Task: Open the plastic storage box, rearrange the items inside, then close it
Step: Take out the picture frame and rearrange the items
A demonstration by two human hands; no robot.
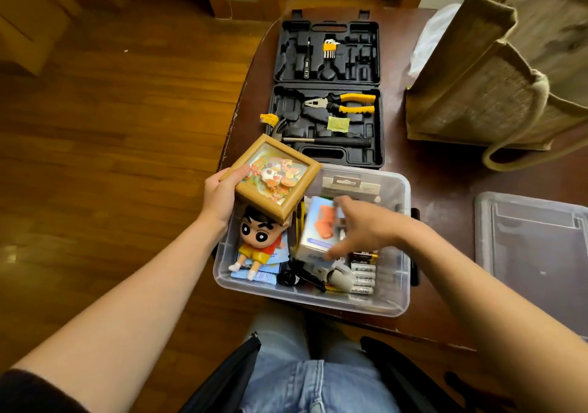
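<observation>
**Mid-rearrange: frame lifted, other hand reaching for the small carton**

Your storage box [401,304] sits open on the table [445,196] right in front of you, its clear lid [534,240] lying well apart to the right; you are in the rearranging step, and closing is not yet due.

Your left hand [221,194] grips the wooden picture frame [273,178] by its left edge and holds it tilted above the box's far-left corner, over the head of the cartoon doll [259,242] that lies in the left half of the box; your right hand [362,226] is spread wide, fingers apart, holding nothing that shows, hovering over the small carton [318,231] in the middle of the box.

The relation that matters: the carton lies directly under and slightly left of your right hand, its long side running from you toward the far wall, leaning against the other contents; the right hand is plainly the nearer one, so I judge it is the one to take hold, thumb at the near end and fingers at the far end.

Writing: the batteries [362,274] packed along the near right carry lettering, but it is too small to read with confidence; the carton shows an orange object pictured on a blue face, its print blurred.

Beyond the box lies an open black tool case [327,94] with yellow-handled pliers [346,103]; a jute bag [496,72] stands to the right.
</observation>
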